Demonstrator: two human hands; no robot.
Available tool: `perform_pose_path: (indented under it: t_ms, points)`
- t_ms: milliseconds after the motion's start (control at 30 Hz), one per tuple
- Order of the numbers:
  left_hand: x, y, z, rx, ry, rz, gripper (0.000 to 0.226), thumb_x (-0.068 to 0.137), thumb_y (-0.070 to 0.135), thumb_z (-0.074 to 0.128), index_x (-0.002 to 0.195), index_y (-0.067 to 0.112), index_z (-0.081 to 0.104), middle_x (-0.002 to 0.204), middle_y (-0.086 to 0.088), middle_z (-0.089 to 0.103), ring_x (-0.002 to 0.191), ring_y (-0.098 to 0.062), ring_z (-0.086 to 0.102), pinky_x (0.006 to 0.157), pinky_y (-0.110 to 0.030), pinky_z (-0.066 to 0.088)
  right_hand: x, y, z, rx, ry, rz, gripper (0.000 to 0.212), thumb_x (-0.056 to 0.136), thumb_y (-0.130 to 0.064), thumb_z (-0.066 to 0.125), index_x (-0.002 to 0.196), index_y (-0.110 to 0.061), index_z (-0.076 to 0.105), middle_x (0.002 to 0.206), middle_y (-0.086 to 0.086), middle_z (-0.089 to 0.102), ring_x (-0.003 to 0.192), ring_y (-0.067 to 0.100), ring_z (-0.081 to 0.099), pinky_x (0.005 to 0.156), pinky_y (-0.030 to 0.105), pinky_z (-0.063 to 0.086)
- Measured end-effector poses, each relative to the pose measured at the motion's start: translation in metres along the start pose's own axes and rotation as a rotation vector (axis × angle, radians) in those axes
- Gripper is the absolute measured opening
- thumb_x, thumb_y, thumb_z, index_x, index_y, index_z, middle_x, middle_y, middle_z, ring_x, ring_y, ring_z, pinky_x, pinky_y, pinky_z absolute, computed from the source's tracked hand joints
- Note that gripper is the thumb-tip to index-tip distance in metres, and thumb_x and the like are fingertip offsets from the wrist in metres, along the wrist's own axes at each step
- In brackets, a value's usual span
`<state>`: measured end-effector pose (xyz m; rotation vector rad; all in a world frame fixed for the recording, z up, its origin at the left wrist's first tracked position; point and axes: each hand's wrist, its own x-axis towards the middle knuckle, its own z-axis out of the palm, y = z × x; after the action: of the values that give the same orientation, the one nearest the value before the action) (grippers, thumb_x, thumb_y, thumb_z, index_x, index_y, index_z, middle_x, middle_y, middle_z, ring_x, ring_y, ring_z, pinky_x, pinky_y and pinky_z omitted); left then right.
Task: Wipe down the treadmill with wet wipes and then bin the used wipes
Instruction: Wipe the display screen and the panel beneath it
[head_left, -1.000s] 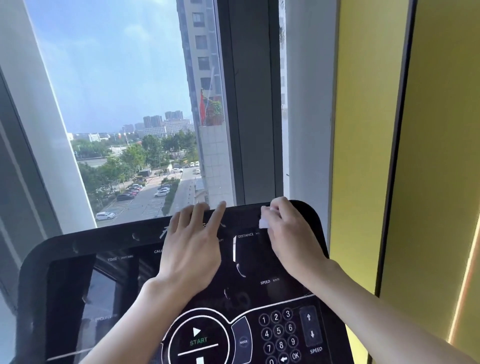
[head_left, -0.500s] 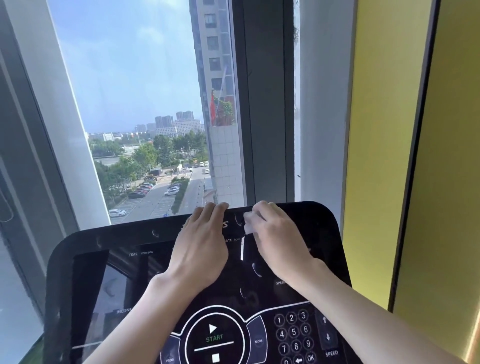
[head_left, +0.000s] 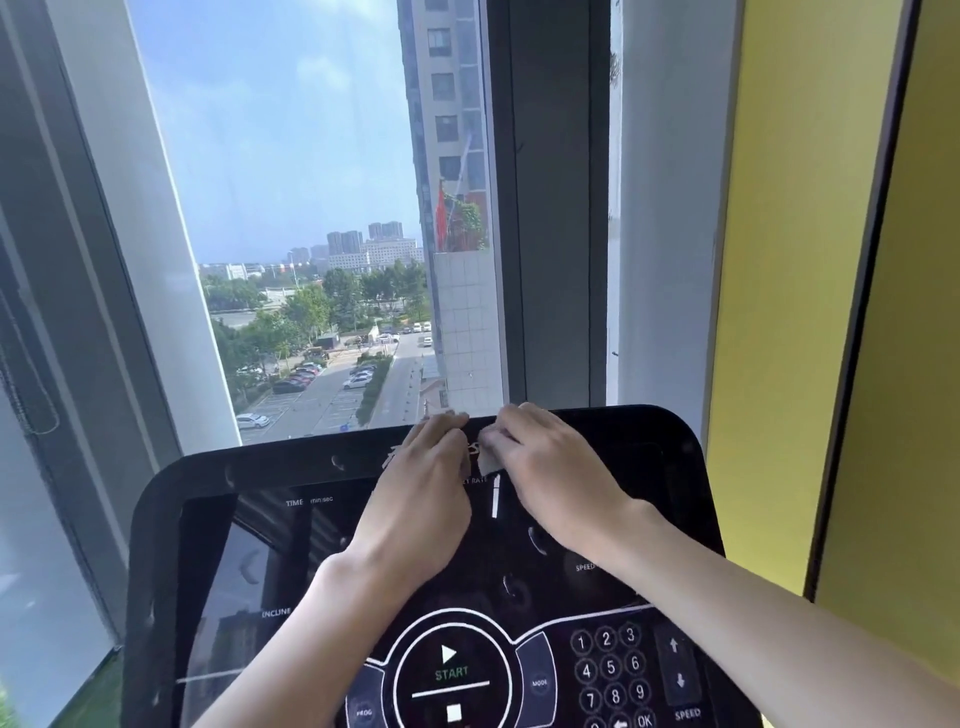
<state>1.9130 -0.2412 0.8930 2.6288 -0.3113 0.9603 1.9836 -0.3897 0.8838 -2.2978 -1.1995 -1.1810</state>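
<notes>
Tall window (head_left: 291, 208), dark frame (head_left: 550, 208), yellow wall panel (head_left: 779, 260), bright daylight.

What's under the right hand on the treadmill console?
A white wipe: only one corner shows beside the curled fingers of the right hand, on the black console. The rest of the wipe and the panel beneath are covered.

Wipe (head_left: 488, 458) mostly hidden under right hand (head_left: 550, 467), only a white corner shows. Left hand (head_left: 421, 499) fingertips blurred, can't tell if they touch the wipe. Hands cover most of the logo (head_left: 471, 448) and part of a label (head_left: 477, 480). Console (head_left: 208, 478) and keypad (head_left: 613, 670) cut off at the bottom edge.
</notes>
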Motion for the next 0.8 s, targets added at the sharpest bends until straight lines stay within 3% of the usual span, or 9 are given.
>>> perform_pose_path:
  t_ms: [67, 133, 200, 333, 433, 533, 633, 800]
  points:
    - [0.001, -0.002, 0.000, -0.017, 0.015, -0.005, 0.029, 0.083, -0.013, 0.039, 0.072, 0.013, 0.046, 0.143, -0.005, 0.051, 0.137, -0.019, 0.040, 0.102, -0.021, 0.033, -0.002, 0.004, 0.000, 0.039, 0.066, 0.123, 0.025, 0.073, 0.011, 0.074, 0.089, -0.008, 0.069, 0.086, 0.002, 0.055, 0.079, 0.022, 0.056, 0.078, 0.035, 0.055]
    - [0.001, -0.002, 0.001, -0.020, 0.014, -0.010, 0.028, 0.083, -0.012, 0.039, 0.071, 0.013, 0.044, 0.145, -0.006, 0.050, 0.139, -0.020, 0.038, 0.105, -0.028, 0.036, -0.006, -0.001, 0.001, 0.020, 0.051, 0.083, 0.016, 0.080, 0.006, 0.067, 0.087, -0.009, 0.068, 0.087, 0.002, 0.054, 0.080, 0.021, 0.055, 0.077, 0.036, 0.054]
    - [0.001, -0.002, 0.002, -0.009, 0.003, -0.005, 0.028, 0.083, -0.011, 0.040, 0.071, 0.013, 0.044, 0.145, -0.007, 0.049, 0.140, -0.020, 0.037, 0.105, -0.028, 0.035, -0.010, -0.004, 0.002, -0.008, 0.009, -0.016, 0.010, 0.087, -0.002, 0.060, 0.087, -0.009, 0.066, 0.088, 0.002, 0.054, 0.081, 0.021, 0.054, 0.078, 0.036, 0.053]
    - [0.001, -0.002, 0.003, -0.012, 0.003, -0.003, 0.029, 0.082, -0.012, 0.041, 0.068, 0.013, 0.043, 0.144, -0.007, 0.050, 0.138, -0.021, 0.039, 0.102, -0.029, 0.037, -0.009, 0.000, 0.002, 0.055, 0.086, 0.149, 0.023, 0.076, 0.009, 0.073, 0.087, -0.011, 0.068, 0.086, 0.000, 0.053, 0.079, 0.019, 0.055, 0.076, 0.034, 0.053]
    - [0.001, -0.002, 0.003, 0.001, 0.000, 0.010, 0.029, 0.082, -0.012, 0.043, 0.068, 0.014, 0.044, 0.142, -0.008, 0.051, 0.137, -0.022, 0.040, 0.101, -0.026, 0.036, -0.014, -0.002, 0.005, 0.001, 0.049, 0.006, 0.013, 0.082, 0.002, 0.073, 0.085, -0.009, 0.066, 0.087, 0.002, 0.053, 0.078, 0.020, 0.054, 0.076, 0.034, 0.052]
    - [0.002, -0.003, 0.004, -0.006, 0.009, 0.012, 0.030, 0.081, -0.012, 0.044, 0.066, 0.014, 0.044, 0.140, -0.009, 0.053, 0.135, -0.023, 0.042, 0.099, -0.024, 0.035, -0.015, -0.002, 0.004, 0.066, 0.151, 0.142, 0.020, 0.077, 0.008, 0.073, 0.084, -0.010, 0.067, 0.084, 0.000, 0.051, 0.075, 0.019, 0.054, 0.075, 0.031, 0.053]
    - [0.001, -0.004, 0.005, -0.002, 0.016, 0.032, 0.029, 0.082, -0.009, 0.046, 0.067, 0.016, 0.045, 0.139, -0.009, 0.053, 0.135, -0.025, 0.043, 0.101, -0.029, 0.039, -0.018, -0.007, 0.011, -0.034, 0.061, -0.028, 0.015, 0.080, 0.004, 0.071, 0.087, -0.008, 0.066, 0.086, 0.002, 0.052, 0.076, 0.020, 0.052, 0.074, 0.035, 0.052]
    - [-0.001, -0.002, -0.001, -0.101, 0.007, -0.030, 0.026, 0.087, -0.004, 0.043, 0.073, 0.014, 0.055, 0.141, 0.002, 0.052, 0.132, -0.016, 0.046, 0.101, -0.024, 0.040, -0.016, -0.006, 0.001, 0.136, -0.018, 0.087, 0.023, 0.081, 0.008, 0.066, 0.083, -0.015, 0.067, 0.086, -0.003, 0.051, 0.074, 0.015, 0.053, 0.071, 0.029, 0.051]
